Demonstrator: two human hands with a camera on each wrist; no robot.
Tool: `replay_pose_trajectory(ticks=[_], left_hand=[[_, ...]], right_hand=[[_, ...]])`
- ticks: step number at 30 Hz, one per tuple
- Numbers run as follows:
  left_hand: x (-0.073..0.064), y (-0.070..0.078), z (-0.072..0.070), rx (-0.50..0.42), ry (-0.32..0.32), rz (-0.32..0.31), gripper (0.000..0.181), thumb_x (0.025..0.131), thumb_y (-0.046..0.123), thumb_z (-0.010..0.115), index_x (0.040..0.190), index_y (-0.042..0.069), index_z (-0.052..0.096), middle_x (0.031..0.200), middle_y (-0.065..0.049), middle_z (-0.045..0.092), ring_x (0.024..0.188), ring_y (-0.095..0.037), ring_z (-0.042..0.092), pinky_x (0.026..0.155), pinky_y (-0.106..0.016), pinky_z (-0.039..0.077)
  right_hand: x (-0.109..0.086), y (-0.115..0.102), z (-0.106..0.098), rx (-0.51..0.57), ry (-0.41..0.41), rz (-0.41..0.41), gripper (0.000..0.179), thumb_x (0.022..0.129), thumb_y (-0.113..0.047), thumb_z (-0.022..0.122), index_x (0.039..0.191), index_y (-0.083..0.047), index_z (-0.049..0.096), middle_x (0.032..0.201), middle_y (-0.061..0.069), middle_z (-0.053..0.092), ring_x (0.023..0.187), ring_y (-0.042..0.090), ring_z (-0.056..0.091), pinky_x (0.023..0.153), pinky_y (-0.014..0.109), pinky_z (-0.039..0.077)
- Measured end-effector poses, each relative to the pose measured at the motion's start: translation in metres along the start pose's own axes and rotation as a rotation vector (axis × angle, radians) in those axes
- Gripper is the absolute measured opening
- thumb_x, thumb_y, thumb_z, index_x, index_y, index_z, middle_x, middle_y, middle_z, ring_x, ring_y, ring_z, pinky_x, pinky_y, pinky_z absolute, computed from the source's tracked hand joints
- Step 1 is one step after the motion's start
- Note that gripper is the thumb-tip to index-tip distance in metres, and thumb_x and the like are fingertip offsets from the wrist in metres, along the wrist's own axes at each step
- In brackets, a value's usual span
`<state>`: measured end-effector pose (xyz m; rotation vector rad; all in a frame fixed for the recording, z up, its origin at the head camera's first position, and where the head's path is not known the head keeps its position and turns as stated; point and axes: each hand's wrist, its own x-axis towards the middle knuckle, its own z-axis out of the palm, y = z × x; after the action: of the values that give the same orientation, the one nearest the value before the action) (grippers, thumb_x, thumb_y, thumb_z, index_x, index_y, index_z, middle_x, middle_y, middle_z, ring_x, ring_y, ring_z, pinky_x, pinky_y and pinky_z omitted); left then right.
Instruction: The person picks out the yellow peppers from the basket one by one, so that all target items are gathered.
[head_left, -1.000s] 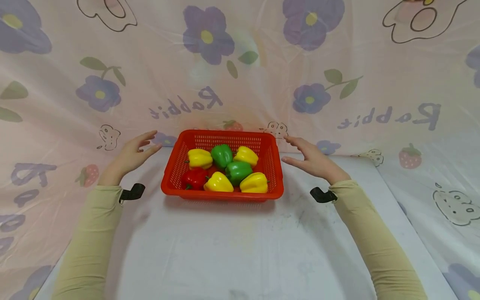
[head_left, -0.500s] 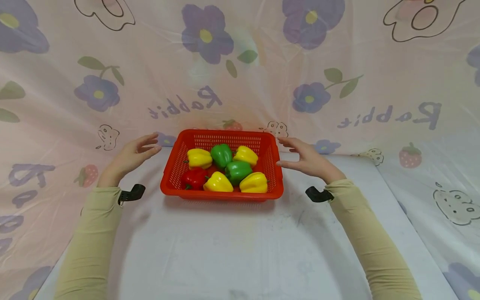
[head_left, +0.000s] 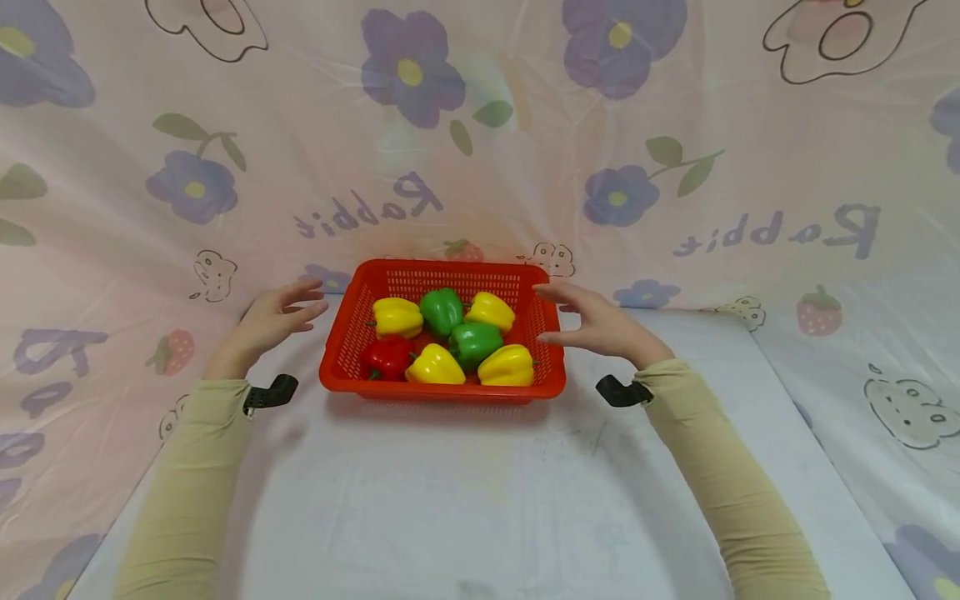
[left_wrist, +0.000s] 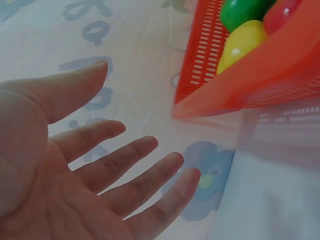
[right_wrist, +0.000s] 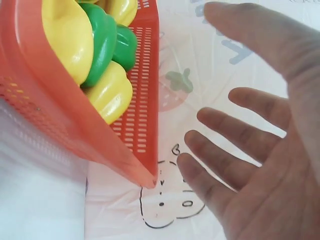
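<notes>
A red plastic basket [head_left: 442, 392] with slotted walls stands on the white table in the head view. In it lie a red bell pepper [head_left: 386, 358], two green bell peppers [head_left: 476, 343] and several yellow bell peppers [head_left: 507, 366]. My left hand [head_left: 272, 325] is held just left of the basket, fingers spread and nothing in it; the left wrist view shows its fingertips [left_wrist: 189, 180] apart from the basket corner. My right hand [head_left: 600, 327] is at the other side, also holding nothing, its fingertips overlapping the right rim in the head view. Both thumbs stand away from the fingers.
A pale curtain [head_left: 525, 150] printed with flowers and rabbits hangs close behind the basket and along both sides. The white table [head_left: 450, 500] stretches from the basket toward me. Each wrist carries a black camera mount [head_left: 622, 392].
My right hand has moved left, from beside the basket to over its right rim. My left hand has shifted slightly right and toward me. Basket and peppers stay in place.
</notes>
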<state>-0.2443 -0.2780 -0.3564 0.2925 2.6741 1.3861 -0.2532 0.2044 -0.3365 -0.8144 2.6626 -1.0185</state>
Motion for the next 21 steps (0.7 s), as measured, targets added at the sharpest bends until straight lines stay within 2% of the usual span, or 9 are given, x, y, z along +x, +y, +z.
replay_pose_trajectory(ticks=[4,7,13,21], left_hand=[[0.002,-0.006,0.005,0.000,0.002,0.012,0.064,0.096,0.029,0.059,0.148,0.002,0.031,0.140,-0.027,0.041,0.120,-0.043,0.049,0.087,-0.039,0.051],[0.005,-0.010,0.009,-0.029,-0.019,0.012,0.064,0.096,0.024,0.059,0.147,-0.001,0.029,0.141,-0.029,0.039,0.122,-0.045,0.046,0.089,-0.041,0.050],[0.007,-0.015,0.013,-0.048,-0.029,-0.003,0.064,0.096,0.021,0.060,0.147,-0.001,0.029,0.142,-0.029,0.037,0.123,-0.045,0.045,0.089,-0.042,0.050],[0.007,-0.015,0.016,-0.085,-0.046,-0.020,0.069,0.094,0.023,0.063,0.147,-0.002,0.027,0.143,-0.028,0.036,0.122,-0.044,0.046,0.089,-0.044,0.049]], right_hand=[[0.002,-0.001,0.007,0.003,-0.032,-0.026,0.074,0.081,-0.029,0.078,0.144,-0.017,0.040,0.142,0.006,0.045,0.129,0.033,0.040,0.102,0.052,0.038],[0.003,0.000,0.012,0.005,-0.045,-0.054,0.072,0.081,-0.023,0.078,0.143,-0.015,0.042,0.141,0.006,0.046,0.130,0.030,0.040,0.104,0.051,0.036],[0.006,0.001,0.019,-0.009,-0.061,-0.085,0.071,0.079,-0.025,0.080,0.141,-0.014,0.045,0.140,0.006,0.047,0.131,0.024,0.040,0.106,0.047,0.035],[0.011,0.003,0.028,-0.042,-0.095,-0.076,0.070,0.079,-0.025,0.080,0.139,-0.014,0.047,0.139,0.004,0.049,0.130,0.023,0.041,0.105,0.045,0.037]])
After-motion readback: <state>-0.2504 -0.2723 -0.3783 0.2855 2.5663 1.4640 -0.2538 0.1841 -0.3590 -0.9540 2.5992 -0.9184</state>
